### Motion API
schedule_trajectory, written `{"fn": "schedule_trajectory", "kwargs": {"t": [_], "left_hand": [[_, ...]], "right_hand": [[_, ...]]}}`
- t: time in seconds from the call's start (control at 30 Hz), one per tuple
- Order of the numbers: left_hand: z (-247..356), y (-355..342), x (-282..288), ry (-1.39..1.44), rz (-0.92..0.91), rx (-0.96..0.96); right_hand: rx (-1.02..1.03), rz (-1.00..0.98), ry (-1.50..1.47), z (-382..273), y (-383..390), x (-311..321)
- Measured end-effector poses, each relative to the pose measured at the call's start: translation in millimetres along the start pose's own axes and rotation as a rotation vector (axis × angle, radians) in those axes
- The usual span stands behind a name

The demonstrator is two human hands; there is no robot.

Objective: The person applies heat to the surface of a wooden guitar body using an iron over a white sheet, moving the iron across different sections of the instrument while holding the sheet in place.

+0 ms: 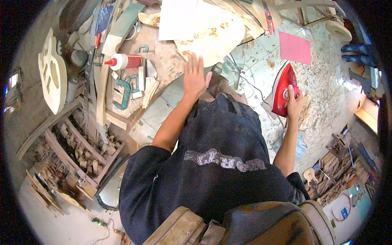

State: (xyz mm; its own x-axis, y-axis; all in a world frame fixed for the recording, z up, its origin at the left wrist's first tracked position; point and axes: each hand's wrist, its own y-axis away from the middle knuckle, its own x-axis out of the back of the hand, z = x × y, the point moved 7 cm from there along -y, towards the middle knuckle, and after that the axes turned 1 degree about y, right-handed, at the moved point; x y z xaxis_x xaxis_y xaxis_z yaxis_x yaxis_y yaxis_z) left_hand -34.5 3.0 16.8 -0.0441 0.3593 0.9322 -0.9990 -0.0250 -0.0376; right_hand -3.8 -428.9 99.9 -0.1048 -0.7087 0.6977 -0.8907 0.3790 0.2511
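My left hand (195, 77) is stretched out flat, its fingertips at the near edge of a pale wood sheet (216, 49) with brown burl-like markings. A white sheet of paper (176, 20) lies over part of that wood. Off to the right, my right hand (295, 101) grips the handle of a red clothes iron (281, 92). The iron is held away from the bench, its tip pointing toward the far side. Beyond the tip is a pink rectangular sheet (295, 48); I cannot tell exactly what it rests on.
A workbench (163, 61) carries a white-and-red glue bottle (124, 61), green C-clamps (123, 93) and wood offcuts (150, 90). A red-handled tool (268, 20) lies at the far right of the bench. A guitar-shaped wood piece (53, 75) stands at left, above a crate of scraps (83, 149). Cables (250, 83) cross the tiled floor.
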Motion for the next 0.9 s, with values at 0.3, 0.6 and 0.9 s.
{"fn": "schedule_trajectory", "kwargs": {"t": [0.3, 0.6, 0.9], "left_hand": [[39.0, -10.9, -11.8, -0.009, -0.030, -0.246], [65.1, -48.5, -24.0, -0.008, -0.046, -0.302], [91.4, -87.4, -37.8, -0.053, -0.065, -0.270]], "right_hand": [[0.077, 0.013, 0.014, -25.2, 41.8, 12.9], [0.106, -0.002, -0.027, -44.5, 36.0, 18.3], [0.055, -0.036, 0.050, -58.2, -15.7, 28.9]]}}
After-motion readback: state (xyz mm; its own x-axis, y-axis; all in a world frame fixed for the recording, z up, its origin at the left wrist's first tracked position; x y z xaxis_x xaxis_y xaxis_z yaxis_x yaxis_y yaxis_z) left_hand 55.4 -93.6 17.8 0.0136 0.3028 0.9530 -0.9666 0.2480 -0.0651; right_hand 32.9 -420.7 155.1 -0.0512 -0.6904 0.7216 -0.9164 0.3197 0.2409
